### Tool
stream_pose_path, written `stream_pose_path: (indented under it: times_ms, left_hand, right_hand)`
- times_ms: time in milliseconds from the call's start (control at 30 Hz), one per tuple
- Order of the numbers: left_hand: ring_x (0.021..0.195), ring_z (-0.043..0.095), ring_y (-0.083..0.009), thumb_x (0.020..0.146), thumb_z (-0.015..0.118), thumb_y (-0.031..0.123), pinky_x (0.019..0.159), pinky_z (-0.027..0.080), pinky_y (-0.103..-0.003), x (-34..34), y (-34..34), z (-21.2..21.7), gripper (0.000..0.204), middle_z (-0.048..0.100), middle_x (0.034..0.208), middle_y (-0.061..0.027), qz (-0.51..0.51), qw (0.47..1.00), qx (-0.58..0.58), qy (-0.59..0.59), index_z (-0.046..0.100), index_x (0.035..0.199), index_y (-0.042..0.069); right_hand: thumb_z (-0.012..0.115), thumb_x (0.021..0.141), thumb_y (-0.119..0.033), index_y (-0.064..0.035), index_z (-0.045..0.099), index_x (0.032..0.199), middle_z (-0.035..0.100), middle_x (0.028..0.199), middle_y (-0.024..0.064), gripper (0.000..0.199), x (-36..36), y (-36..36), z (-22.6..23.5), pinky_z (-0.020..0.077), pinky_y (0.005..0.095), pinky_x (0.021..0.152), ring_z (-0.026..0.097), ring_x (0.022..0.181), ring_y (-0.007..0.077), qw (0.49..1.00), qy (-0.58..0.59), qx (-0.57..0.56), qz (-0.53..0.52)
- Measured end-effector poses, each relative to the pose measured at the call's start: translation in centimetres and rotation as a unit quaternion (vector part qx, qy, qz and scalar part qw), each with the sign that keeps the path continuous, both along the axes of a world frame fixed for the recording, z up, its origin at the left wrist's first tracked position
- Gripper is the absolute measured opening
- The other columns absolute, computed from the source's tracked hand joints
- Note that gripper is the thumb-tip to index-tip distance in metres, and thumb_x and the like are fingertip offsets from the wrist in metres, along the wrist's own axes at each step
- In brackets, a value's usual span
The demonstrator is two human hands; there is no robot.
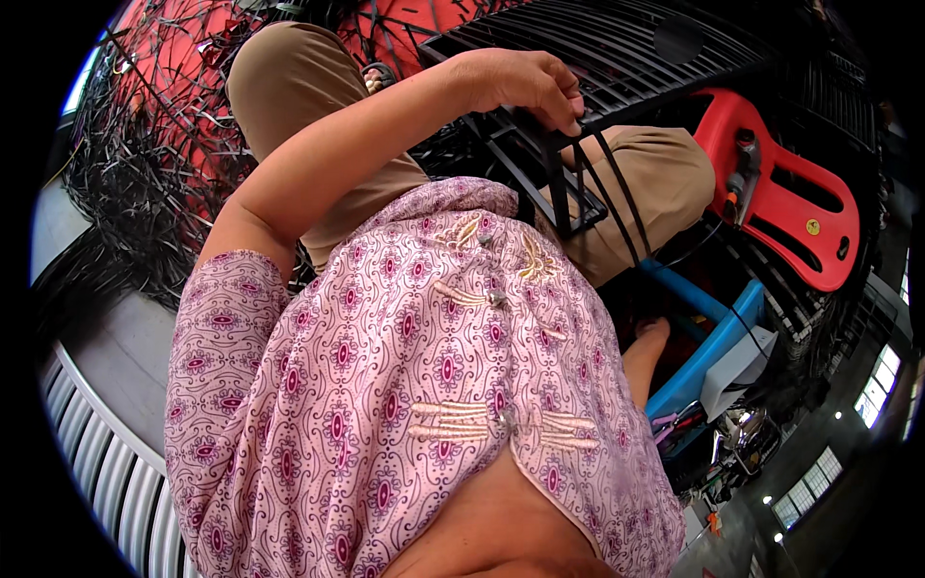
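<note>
My left hand has fingers curled shut on the black grille, its bars running far-right; right hand unseen.

The black slatted grille rested across the seated person's lap beneath the left hand, while beyond that hand the floor carried a tangled heap of black straps over something red.

Bright daylight, strong fisheye edge warping
</note>
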State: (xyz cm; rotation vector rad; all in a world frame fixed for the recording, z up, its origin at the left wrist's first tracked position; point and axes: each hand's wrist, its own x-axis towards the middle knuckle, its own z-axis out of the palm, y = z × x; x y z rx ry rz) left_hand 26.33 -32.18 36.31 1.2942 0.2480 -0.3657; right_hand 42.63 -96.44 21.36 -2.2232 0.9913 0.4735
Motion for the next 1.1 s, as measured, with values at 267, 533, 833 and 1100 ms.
stream_pose_path:
  times_ms: [267, 533, 833, 1100]
  left_hand:
    - [0.077, 0.06, -0.0089, 0.072, 0.077, 0.011, 0.073, 0.045, -0.022, 0.3, 0.6, 0.2, 0.021, 0.064, 0.079, 0.0007, -0.007, 0.999, -0.033, -0.012, 0.064, 0.087, 0.005]
    - [0.073, 0.06, -0.0087, 0.072, 0.078, 0.009, 0.068, 0.044, -0.022, -0.3, -0.5, -0.8, 0.022, 0.064, 0.077, 0.0003, 0.006, 0.999, -0.038, 0.003, 0.063, 0.088, 0.006]
    - [0.076, 0.064, -0.0122, 0.075, 0.072, -0.003, 0.072, 0.047, -0.022, -0.4, 0.2, -1.0, 0.018, 0.066, 0.08, -0.0025, 0.022, 0.994, -0.11, 0.001, 0.06, 0.087, 0.004]
    - [0.075, 0.064, -0.0121, 0.073, 0.075, 0.002, 0.072, 0.048, -0.023, -0.6, 0.0, 0.0, 0.023, 0.066, 0.08, -0.002, 0.02, 0.996, -0.08, 0.016, 0.06, 0.091, 0.005]
  right_hand:
    - [0.071, 0.079, -0.012, -0.0103, 0.065, 0.108, 0.069, 0.086, 0.005, 0.03, -3.9, -3.2, -3.1, 0.0519, 0.0297, 0.06, 0.064, 0.067, 0.0217, 0.973, 0.1, 0.2, -0.046]
    - [0.057, 0.076, 0.011, -0.0029, 0.035, 0.148, 0.042, 0.147, 0.0181, 0.077, 2.1, 16.0, 15.1, 0.0385, 0.0359, 0.105, 0.041, 0.135, 0.0288, 0.884, -0.225, -0.049, 0.407]
    - [0.064, 0.093, -0.015, -0.0024, 0.069, 0.102, 0.061, 0.08, -0.0024, 0.016, -8.5, 41.4, 23.6, 0.0462, 0.0229, 0.067, 0.054, 0.072, 0.0065, 0.775, -0.121, 0.288, 0.549]
    - [0.062, 0.09, -0.013, -0.0015, 0.063, 0.09, 0.049, 0.062, -0.0041, 0.012, -6.2, 30.7, 23.8, 0.0313, 0.0195, 0.047, 0.039, 0.049, 0.0035, 0.831, -0.236, 0.449, 0.23]
